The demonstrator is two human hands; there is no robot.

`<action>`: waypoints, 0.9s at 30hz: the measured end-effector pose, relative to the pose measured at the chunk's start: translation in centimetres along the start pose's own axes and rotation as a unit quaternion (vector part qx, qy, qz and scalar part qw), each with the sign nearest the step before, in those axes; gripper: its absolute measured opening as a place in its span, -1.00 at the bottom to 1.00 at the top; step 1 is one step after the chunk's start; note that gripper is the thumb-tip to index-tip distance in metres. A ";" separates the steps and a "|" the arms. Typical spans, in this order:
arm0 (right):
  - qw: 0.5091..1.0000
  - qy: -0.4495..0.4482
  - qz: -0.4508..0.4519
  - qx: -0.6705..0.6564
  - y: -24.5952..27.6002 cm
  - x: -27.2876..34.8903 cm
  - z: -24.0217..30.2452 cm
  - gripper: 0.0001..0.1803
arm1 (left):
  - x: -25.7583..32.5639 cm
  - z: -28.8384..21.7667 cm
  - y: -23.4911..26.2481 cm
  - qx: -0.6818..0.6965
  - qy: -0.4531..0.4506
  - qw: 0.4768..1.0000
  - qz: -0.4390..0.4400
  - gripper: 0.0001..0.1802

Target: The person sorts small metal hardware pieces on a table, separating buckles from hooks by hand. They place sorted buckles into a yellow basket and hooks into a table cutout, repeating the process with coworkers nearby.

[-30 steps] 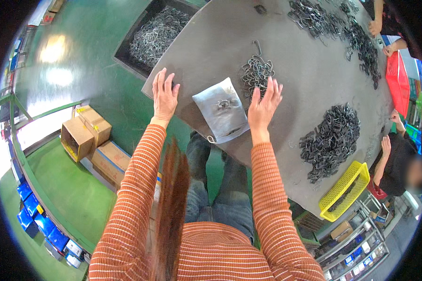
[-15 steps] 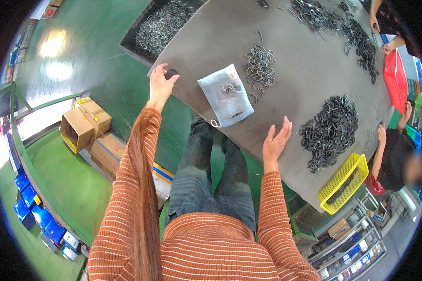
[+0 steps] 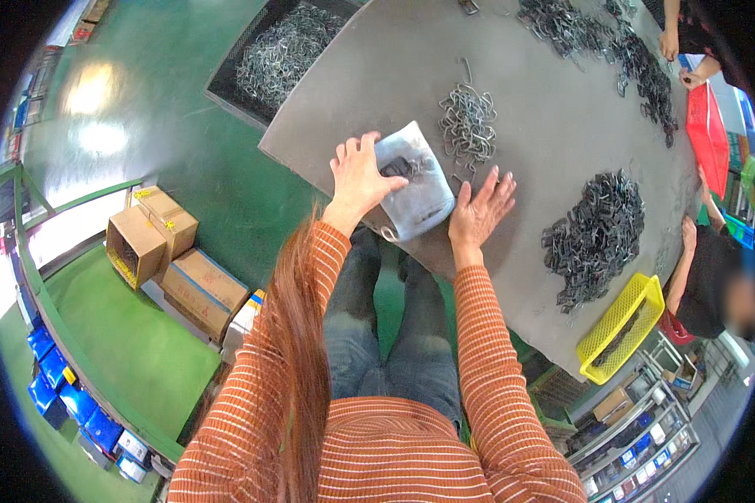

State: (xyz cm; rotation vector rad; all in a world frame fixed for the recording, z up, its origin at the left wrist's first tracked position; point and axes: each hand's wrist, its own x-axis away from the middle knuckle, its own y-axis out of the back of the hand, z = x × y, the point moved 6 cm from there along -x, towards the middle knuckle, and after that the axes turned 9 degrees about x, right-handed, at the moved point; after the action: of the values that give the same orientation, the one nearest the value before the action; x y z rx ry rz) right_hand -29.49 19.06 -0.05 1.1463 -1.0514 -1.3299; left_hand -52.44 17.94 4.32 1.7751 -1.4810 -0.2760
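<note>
My left hand (image 3: pixel 359 178) reaches over the near left part of a pale blue cloth pad (image 3: pixel 425 203), fingers apart and thumb stretched across it. Just beyond that thumb a small black piece (image 3: pixel 397 167) lies on the pad, beside small dark metal bits. The hand looks open, though part of the piece is hidden. To the pad's right, my right hand (image 3: pixel 480 211) is open with spread fingers, low over the grey table (image 3: pixel 528 277). Bent wire hooks (image 3: pixel 468 121) lie in a small heap beyond it, and a large pile of black clips (image 3: pixel 594 239) is farther right.
A dark crate of wire hooks (image 3: pixel 268 92) stands beyond the table's left edge. A yellow basket (image 3: pixel 619 329) sits at the right edge. More black clips (image 3: pixel 562 29) lie at the far side, near co-workers' hands and a red bag (image 3: pixel 707 130). Cardboard boxes (image 3: pixel 201 289) are at left.
My left hand has moved right from the table's edge onto the pad, and its fingers have opened from the black piece. My right hand has moved left and farther up, nearer the pad.
</note>
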 end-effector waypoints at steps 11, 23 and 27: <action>0.991 0.110 -0.078 -0.009 -1.4 -14.1 8.7 -0.34 | 1.7 8.5 5.3 0.196 0.119 0.969 0.096 -0.31; 0.918 0.361 -0.084 -0.140 -4.9 -14.3 34.4 -0.51 | 2.7 12.0 7.3 0.193 0.156 0.960 0.131 -0.34; 0.909 0.352 -0.066 -0.214 -1.5 -13.8 36.7 -0.55 | 2.9 12.4 7.3 0.177 0.173 0.957 0.149 -0.33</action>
State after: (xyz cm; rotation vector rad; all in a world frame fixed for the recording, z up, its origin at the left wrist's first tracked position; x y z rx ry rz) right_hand -65.95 32.56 5.29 1.2228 -0.1448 -1.0376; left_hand -64.60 10.01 1.97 1.7232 -1.5754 0.4584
